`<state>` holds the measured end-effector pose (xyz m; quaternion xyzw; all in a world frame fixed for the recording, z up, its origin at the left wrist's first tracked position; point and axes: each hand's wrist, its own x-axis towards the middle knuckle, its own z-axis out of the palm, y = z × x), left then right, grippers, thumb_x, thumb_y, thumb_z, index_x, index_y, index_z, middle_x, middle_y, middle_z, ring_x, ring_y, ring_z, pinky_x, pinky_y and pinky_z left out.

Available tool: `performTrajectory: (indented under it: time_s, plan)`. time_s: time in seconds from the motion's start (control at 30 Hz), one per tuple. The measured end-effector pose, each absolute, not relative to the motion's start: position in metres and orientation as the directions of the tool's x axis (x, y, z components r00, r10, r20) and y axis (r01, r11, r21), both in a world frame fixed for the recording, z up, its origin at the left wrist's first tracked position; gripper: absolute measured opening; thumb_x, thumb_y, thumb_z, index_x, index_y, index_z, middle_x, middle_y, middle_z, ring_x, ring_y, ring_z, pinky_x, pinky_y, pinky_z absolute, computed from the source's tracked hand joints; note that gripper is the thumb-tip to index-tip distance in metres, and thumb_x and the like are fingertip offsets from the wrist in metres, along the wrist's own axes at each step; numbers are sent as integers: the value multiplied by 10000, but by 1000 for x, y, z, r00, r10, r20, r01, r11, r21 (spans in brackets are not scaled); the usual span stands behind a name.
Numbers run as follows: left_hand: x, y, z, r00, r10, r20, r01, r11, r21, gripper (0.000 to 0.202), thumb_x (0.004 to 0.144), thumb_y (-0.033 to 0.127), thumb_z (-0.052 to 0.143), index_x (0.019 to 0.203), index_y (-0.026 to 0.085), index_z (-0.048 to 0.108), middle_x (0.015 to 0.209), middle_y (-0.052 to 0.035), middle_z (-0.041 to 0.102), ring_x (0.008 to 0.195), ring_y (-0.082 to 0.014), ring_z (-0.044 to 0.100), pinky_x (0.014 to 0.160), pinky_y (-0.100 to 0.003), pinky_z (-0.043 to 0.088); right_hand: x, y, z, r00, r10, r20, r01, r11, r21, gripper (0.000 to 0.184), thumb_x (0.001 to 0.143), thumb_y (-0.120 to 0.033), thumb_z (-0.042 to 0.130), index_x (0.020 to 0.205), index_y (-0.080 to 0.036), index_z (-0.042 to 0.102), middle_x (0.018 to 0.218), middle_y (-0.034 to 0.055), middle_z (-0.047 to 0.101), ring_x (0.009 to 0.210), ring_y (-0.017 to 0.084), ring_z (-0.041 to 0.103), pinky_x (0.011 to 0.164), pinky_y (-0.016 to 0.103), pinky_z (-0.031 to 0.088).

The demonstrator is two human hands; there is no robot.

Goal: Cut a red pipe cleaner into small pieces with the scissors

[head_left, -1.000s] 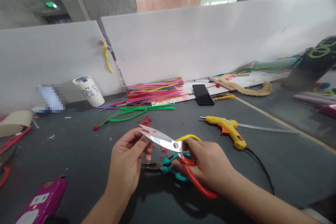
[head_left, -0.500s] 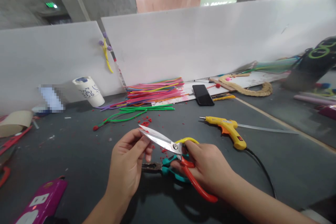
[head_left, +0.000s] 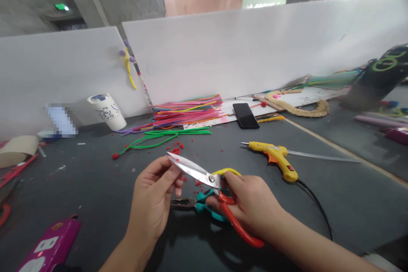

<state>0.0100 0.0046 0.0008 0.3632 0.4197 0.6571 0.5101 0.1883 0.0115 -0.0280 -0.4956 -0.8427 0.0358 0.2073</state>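
Note:
My right hand is closed round the handles of a pair of scissors, one handle yellow and the other red. The blades point up and left and look nearly together, with a speck of red near their tips. At those tips my left hand pinches with thumb and forefinger; what it holds is hidden or too small to make out. Below the scissors is a pair of pliers with teal handles, partly behind my right fingers. Red fluff scraps lie just beyond the blades.
Colored pipe cleaners and green ones lie at the back. A phone rests beside them. To the right lies a yellow glue gun with its cord. A white cup and a purple power strip are at left.
Both hands and the scissors hold almost the same pose. The whole view has shifted very slightly; nothing is visibly picked up or let go.

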Motion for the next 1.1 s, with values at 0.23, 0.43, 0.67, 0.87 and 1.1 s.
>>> performTrajectory:
  time_s: [0.23, 0.43, 0.67, 0.87, 1.1]
  plan:
    - [9, 4, 0, -210, 957, 199, -291, -256, 922, 31, 691, 145, 653, 688, 176, 658, 588, 34, 562, 484, -52, 480, 403, -138, 385, 189, 12, -27, -418, 851, 318, 823, 503, -264, 434, 789, -581, 400, 655, -182, 506, 515, 18, 566, 445, 146, 500, 449, 239, 207]
    - [7, 3, 0, -188, 961, 203, -253, -247, 936, 51, 719, 155, 631, 732, 180, 673, 599, 22, 583, 505, -66, 496, 428, -156, 407, 191, 14, -25, -412, 852, 322, 824, 499, -269, 444, 792, -586, 387, 633, -187, 502, 502, 18, 561, 430, 142, 494, 445, 239, 211]
    - [8, 4, -1, -197, 966, 165, -291, -219, 932, 31, 693, 165, 658, 707, 180, 681, 562, 24, 563, 486, -63, 478, 392, -138, 387, 192, 13, -28, -425, 855, 299, 815, 505, -285, 426, 774, -587, 422, 683, -182, 514, 561, 26, 587, 479, 154, 526, 463, 242, 234]
    - [9, 4, 0, -192, 971, 142, -324, -199, 925, 23, 678, 161, 673, 694, 175, 682, 570, 23, 568, 487, -59, 491, 384, -126, 387, 192, 13, -27, -425, 865, 266, 823, 492, -285, 439, 778, -594, 410, 704, -177, 524, 579, 34, 598, 497, 165, 538, 469, 244, 238]
    - [8, 5, 0, -190, 974, 120, -338, -179, 924, 35, 671, 172, 683, 705, 172, 686, 571, 21, 572, 486, -56, 495, 390, -124, 392, 191, 12, -25, -422, 853, 308, 821, 503, -269, 469, 797, -604, 365, 653, -182, 510, 517, 27, 575, 441, 150, 514, 444, 242, 202]
